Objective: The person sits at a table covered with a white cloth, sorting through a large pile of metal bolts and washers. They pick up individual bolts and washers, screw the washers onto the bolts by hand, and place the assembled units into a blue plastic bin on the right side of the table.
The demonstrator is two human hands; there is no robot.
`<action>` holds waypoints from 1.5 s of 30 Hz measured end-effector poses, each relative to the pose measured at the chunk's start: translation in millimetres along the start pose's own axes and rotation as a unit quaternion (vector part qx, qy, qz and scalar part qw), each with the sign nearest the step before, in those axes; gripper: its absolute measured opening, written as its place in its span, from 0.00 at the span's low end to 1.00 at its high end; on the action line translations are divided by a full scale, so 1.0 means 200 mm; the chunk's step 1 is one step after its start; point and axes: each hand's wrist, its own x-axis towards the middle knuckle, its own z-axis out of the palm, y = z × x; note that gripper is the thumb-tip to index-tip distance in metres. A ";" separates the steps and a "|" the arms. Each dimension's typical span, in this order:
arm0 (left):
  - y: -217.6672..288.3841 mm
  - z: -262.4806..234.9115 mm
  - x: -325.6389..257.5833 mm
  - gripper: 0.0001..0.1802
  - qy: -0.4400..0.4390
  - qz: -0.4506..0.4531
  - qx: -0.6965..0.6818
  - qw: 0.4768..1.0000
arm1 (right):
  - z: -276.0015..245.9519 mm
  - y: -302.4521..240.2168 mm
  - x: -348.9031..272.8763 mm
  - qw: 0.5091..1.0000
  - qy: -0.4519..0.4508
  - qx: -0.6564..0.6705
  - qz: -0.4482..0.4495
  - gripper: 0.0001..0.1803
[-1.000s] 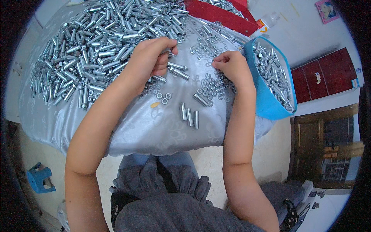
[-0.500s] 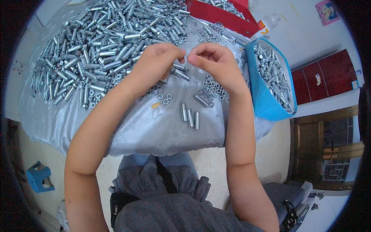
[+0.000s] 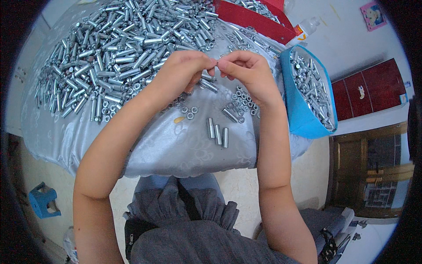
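Note:
My left hand [image 3: 187,70] and my right hand [image 3: 249,72] meet above the table, their thumbs and fingers pinched tip to tip. Whatever small thing sits between the fingertips is too hidden to name. Beyond and left of my left hand spreads a big heap of silvery sleeve anchor bolts [image 3: 132,57]. Hex nuts [image 3: 241,99] lie in a cluster beside my right wrist, and a few more nuts [image 3: 190,115] rest near my left wrist. Between my forearms, three metal sleeves [image 3: 217,134] lie side by side, with another sleeve [image 3: 229,115] just beyond them.
A blue fabric bin [image 3: 307,119] full of bolts stands at the table's right edge. At the back is a red box [image 3: 255,20] with metal parts, next to a clear bottle [image 3: 310,25]. A shiny grey cloth [image 3: 176,154] covers the table. A blue stool [image 3: 44,202] stands at lower left.
My hands have come together: the fingertips, slightly apart before, now touch. The right fingers have closed into a pinch. The loose parts on the table lie as before.

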 end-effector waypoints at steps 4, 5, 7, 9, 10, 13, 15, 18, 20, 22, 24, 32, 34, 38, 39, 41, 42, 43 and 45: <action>0.01 0.00 -0.01 0.14 0.010 -0.009 -0.010 1.000 | 0.01 -0.01 0.00 1.000 0.003 -0.012 0.007 0.07; 0.02 0.00 -0.01 0.14 0.009 -0.001 -0.004 1.000 | 0.01 -0.02 -0.01 1.000 -0.002 -0.010 0.003 0.07; 0.02 0.01 -0.01 0.13 0.007 0.013 0.007 1.000 | 0.01 -0.02 -0.01 1.000 0.000 -0.006 -0.008 0.07; 0.02 0.01 -0.02 0.14 0.011 0.011 0.022 1.000 | 0.02 -0.02 -0.01 1.000 0.017 -0.002 -0.021 0.07; 0.03 0.02 -0.02 0.14 0.012 0.011 0.028 0.999 | 0.01 -0.02 -0.01 1.000 0.001 0.013 -0.017 0.07; 0.03 0.03 -0.03 0.14 -0.002 0.004 0.038 0.999 | -0.01 0.00 0.00 0.999 -0.029 0.041 -0.002 0.06; 0.03 0.02 -0.02 0.14 -0.017 -0.015 0.010 1.000 | 0.00 0.00 0.00 0.999 -0.024 0.036 0.010 0.06; 0.02 0.01 -0.02 0.14 -0.036 -0.025 -0.027 0.999 | 0.02 -0.03 -0.01 0.996 -0.031 0.086 0.013 0.06; 0.02 0.01 -0.02 0.14 -0.042 -0.025 -0.046 0.998 | 0.02 -0.03 -0.01 0.995 -0.049 0.082 -0.020 0.06; 0.02 0.00 -0.01 0.14 -0.044 -0.026 -0.064 0.997 | 0.03 -0.03 -0.01 0.996 -0.044 0.064 -0.041 0.06; 0.02 -0.01 -0.01 0.14 -0.050 -0.037 -0.089 0.994 | 0.04 -0.04 -0.02 0.998 -0.016 0.032 -0.050 0.05; 0.01 0.00 -0.01 0.12 0.000 -0.056 -0.140 0.989 | 0.07 0.00 0.00 0.997 0.017 -0.011 -0.069 0.07; 0.01 0.00 -0.01 0.12 -0.003 -0.053 -0.143 0.988 | 0.07 0.00 0.00 0.997 0.017 -0.032 -0.073 0.08; 0.01 0.00 0.00 0.12 0.010 -0.057 -0.088 0.994 | 0.06 0.00 -0.01 0.996 0.011 -0.063 -0.059 0.10; 0.02 0.02 -0.01 0.12 0.016 -0.056 -0.062 0.996 | 0.05 -0.02 -0.02 0.996 0.008 -0.068 -0.049 0.10; 0.03 0.03 -0.01 0.12 0.013 -0.062 -0.032 0.997 | 0.02 -0.04 -0.03 0.997 -0.011 -0.062 -0.042 0.10; 0.04 0.03 -0.02 0.12 0.005 -0.069 -0.029 0.997 | 0.01 -0.05 -0.03 0.997 -0.021 -0.059 -0.038 0.10; 0.05 0.03 -0.02 0.13 -0.003 -0.073 -0.025 0.997 | 0.01 -0.05 -0.03 0.997 -0.005 -0.071 -0.033 0.10; 0.02 0.01 -0.01 0.13 0.003 -0.082 -0.035 0.996 | 0.00 -0.06 -0.04 0.995 0.026 -0.094 -0.024 0.09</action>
